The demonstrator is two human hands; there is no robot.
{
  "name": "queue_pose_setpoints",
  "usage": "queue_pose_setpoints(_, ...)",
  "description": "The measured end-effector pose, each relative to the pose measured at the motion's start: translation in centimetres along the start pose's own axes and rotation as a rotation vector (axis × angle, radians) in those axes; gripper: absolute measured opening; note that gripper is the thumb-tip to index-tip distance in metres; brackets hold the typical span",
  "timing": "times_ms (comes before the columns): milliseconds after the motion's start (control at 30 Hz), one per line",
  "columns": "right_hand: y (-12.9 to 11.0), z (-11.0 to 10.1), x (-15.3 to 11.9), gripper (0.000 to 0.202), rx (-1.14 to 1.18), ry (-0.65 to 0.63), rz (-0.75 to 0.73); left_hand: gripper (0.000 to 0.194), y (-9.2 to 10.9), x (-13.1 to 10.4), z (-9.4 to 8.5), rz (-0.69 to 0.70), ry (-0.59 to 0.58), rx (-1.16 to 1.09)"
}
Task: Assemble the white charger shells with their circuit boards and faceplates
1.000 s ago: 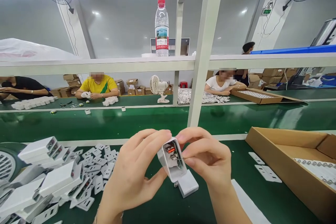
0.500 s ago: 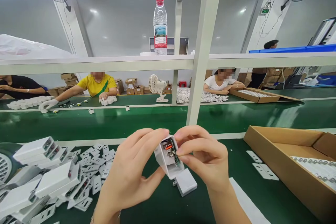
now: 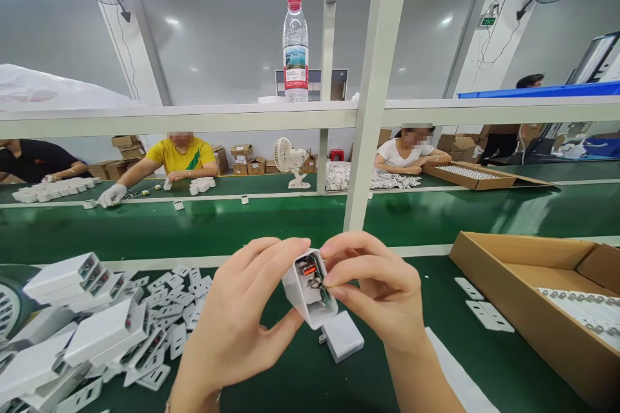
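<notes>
My left hand (image 3: 247,310) is closed around a white USB charger housing (image 3: 296,300), thumb below and fingers along its top. The housing's open end faces me, showing a green circuit board (image 3: 323,293) with a red-orange USB port (image 3: 310,270) inside. My right hand (image 3: 375,284) pinches at the right edge of that opening, by the board; its fingertips hide exactly what they grip. Just below lies another white charger (image 3: 343,337) with its plug prongs to the left. Many white chargers (image 3: 99,335) are heaped at the left, beside loose white faceplates (image 3: 179,297).
A cardboard box (image 3: 513,297) holding white parts stands at the right, beside two faceplates (image 3: 489,316) and a white sheet (image 3: 455,374). Ahead runs a green conveyor belt (image 3: 271,219) behind a white post (image 3: 372,97). Co-workers sit across it. A water bottle (image 3: 295,51) stands on the shelf.
My hands and the charger have barely moved. Small white pieces on the belt have shifted right. The co-worker in yellow has drawn the gloved hand inward, and a person at the back has moved right.
</notes>
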State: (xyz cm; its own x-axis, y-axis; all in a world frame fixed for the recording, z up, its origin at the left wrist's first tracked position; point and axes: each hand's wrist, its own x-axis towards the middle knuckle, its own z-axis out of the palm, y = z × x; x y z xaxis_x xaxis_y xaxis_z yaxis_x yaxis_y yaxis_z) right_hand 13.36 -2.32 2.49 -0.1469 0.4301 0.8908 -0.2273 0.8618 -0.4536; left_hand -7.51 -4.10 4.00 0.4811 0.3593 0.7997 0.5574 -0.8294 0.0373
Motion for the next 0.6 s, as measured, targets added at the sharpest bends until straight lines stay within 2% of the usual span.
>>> queue_pose_setpoints(300, -0.15, -0.48, 0.23, 0.027, -0.072, -0.010, -0.008, 0.054, 0.02, 0.33, -0.02, 0.011, -0.014, 0.026)
queue_pose_setpoints(600, -0.39, -0.45, 0.37, 0.028, -0.043, 0.009, -0.012, 0.055, -0.13, 0.29, 0.03, 0.035, 0.007, 0.012)
